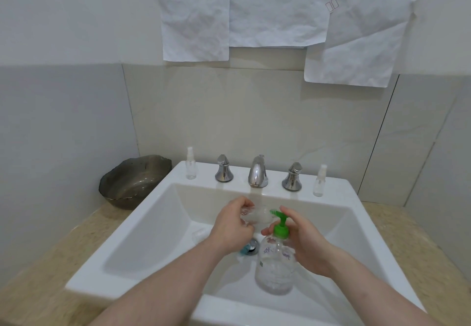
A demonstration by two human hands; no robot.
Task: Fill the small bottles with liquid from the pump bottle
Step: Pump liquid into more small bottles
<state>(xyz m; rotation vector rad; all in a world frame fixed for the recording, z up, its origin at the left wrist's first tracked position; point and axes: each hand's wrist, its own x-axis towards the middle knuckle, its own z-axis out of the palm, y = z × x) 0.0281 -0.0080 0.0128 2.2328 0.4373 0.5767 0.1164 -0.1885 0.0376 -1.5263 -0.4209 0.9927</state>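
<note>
Over the white sink, my left hand grips a small clear bottle, tilted with its mouth toward the green pump nozzle. The clear pump bottle with its green collar stands in the basin. My right hand wraps around its neck from the right, a finger on the pump head. Two more small clear spray bottles stand on the sink's back ledge, one at the left and one at the right. A small clear cap lies in the basin.
A chrome faucet with two handles stands on the back ledge. A smoky glass bowl rests on the beige counter at left. The drain lies under my hands. Crumpled paper hangs on the wall.
</note>
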